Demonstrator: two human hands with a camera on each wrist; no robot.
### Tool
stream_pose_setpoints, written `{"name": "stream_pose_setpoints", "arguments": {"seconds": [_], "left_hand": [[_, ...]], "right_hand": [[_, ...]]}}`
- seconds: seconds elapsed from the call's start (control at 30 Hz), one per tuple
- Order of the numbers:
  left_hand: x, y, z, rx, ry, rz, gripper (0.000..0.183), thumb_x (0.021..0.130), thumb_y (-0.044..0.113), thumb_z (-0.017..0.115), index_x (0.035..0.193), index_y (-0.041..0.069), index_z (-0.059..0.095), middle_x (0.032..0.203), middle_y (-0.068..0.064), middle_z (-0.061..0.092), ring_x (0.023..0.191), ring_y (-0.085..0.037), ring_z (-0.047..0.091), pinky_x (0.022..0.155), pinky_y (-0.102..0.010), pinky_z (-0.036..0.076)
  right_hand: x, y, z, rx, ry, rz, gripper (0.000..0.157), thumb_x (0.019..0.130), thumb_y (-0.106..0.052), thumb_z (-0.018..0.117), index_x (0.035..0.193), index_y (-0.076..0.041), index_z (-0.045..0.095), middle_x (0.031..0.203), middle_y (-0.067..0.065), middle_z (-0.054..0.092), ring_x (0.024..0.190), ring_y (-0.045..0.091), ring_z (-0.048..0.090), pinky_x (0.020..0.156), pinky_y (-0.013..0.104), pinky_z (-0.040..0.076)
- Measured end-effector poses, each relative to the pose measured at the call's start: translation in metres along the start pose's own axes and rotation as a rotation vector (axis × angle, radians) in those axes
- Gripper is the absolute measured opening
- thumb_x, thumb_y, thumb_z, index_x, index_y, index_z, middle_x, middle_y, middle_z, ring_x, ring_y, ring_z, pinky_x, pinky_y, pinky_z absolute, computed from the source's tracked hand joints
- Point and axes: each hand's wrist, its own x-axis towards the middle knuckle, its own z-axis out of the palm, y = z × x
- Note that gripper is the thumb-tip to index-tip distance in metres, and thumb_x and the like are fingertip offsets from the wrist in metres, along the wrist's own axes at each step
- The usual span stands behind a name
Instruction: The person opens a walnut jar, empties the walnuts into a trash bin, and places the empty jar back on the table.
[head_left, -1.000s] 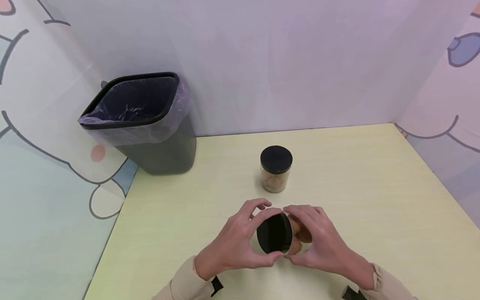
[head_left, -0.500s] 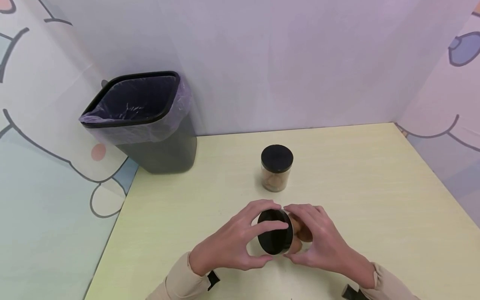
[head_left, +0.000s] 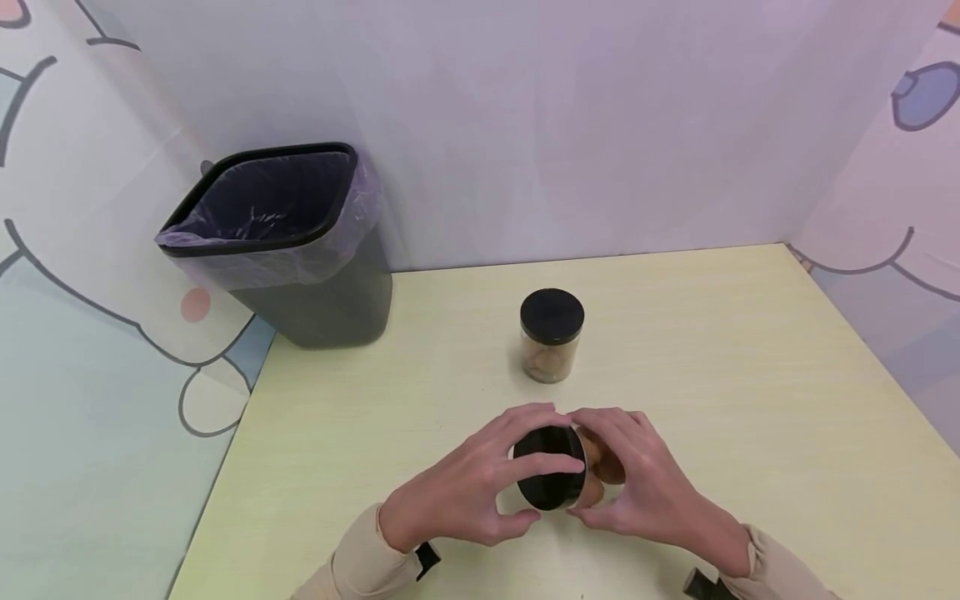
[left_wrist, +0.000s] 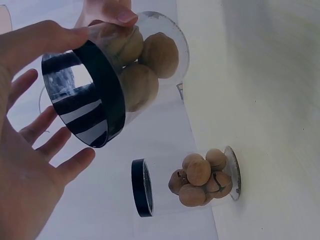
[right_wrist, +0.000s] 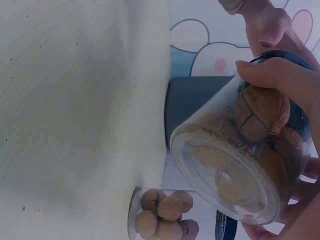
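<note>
A clear jar of walnuts (left_wrist: pixel 138 86) with a black lid (head_left: pixel 551 487) is held tilted above the table, its base toward the right. My right hand (head_left: pixel 647 479) grips the jar's body, thumb on the near side and fingers on the far side. My left hand (head_left: pixel 480 479) is curved round the lid: one finger lies across the top, and the thumb is at the near rim. How firmly the left fingers press cannot be told. Behind the hands, a second jar (head_left: pixel 551 354) of walnuts stands upright on the table, its black lid on.
A grey bin (head_left: pixel 322 308) with a black rim and a clear liner stands at the back left. The pale yellow table (head_left: pixel 712 350) meets a plain light wall behind. Cartoon-patterned panels (head_left: pixel 90 250) flank both sides.
My left hand has turned back on the lid; its thumb has moved left along the near rim and one finger now lies across the top. My right hand and the jar stay nearly still.
</note>
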Motion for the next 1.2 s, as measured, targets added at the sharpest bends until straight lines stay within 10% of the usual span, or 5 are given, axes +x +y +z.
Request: {"name": "stream_pose_setpoints", "arguments": {"seconds": [0.53,1.2], "left_hand": [[0.002,-0.002,0.003,-0.033,0.051,-0.009,0.067,0.068,0.021,0.076,0.13,0.016,0.051,0.137,-0.011,0.039,0.127,-0.021,0.038,0.105,-0.032,0.032],[0.0,0.002,0.013,-0.029,0.158,-0.209,0.076,0.068,0.044,0.078,0.133,0.018,0.05,0.126,-0.006,0.044,0.111,-0.012,0.046,0.081,-0.016,0.042]], "right_hand": [[0.0,-0.001,0.0,0.008,-0.006,-0.006,0.09,0.047,-0.035,0.09,0.127,-0.012,0.055,0.117,-0.006,0.057,0.103,0.011,0.052,0.083,0.03,0.031],[-0.001,-0.001,0.001,0.003,0.021,-0.019,0.089,0.046,-0.034,0.089,0.125,-0.008,0.056,0.116,-0.004,0.058,0.101,0.011,0.053,0.082,0.03,0.031]]}}
